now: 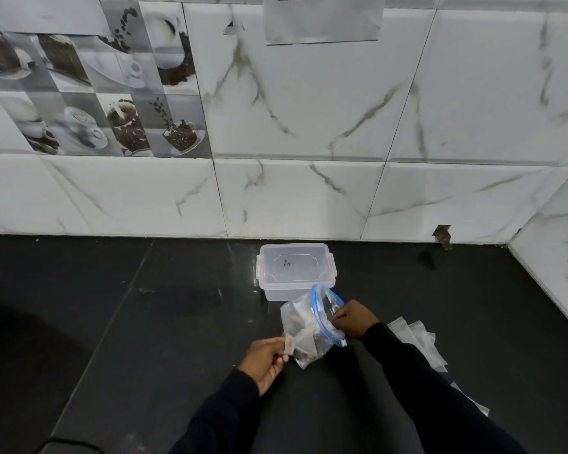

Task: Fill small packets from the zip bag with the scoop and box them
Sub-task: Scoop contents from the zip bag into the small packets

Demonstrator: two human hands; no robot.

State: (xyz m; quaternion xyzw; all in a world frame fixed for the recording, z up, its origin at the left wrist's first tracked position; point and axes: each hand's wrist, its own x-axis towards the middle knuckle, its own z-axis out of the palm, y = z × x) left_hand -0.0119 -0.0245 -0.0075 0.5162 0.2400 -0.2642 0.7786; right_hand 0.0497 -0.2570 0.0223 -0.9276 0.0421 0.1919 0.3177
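Observation:
A clear zip bag (304,326) with a blue zipper rim lies on the dark counter, with brownish contents at its lower end. My right hand (353,319) grips the blue rim at the bag's mouth. My left hand (268,358) pinches a small clear packet (289,345) beside the bag's lower left corner. Behind the bag stands a clear plastic box (295,270) with its clip lid on. I see no scoop.
Several empty clear packets (417,339) lie spread on the counter to the right, partly under my right sleeve. The marble-tiled wall (309,198) rises just behind the box. The tiled side wall (551,276) closes off the right.

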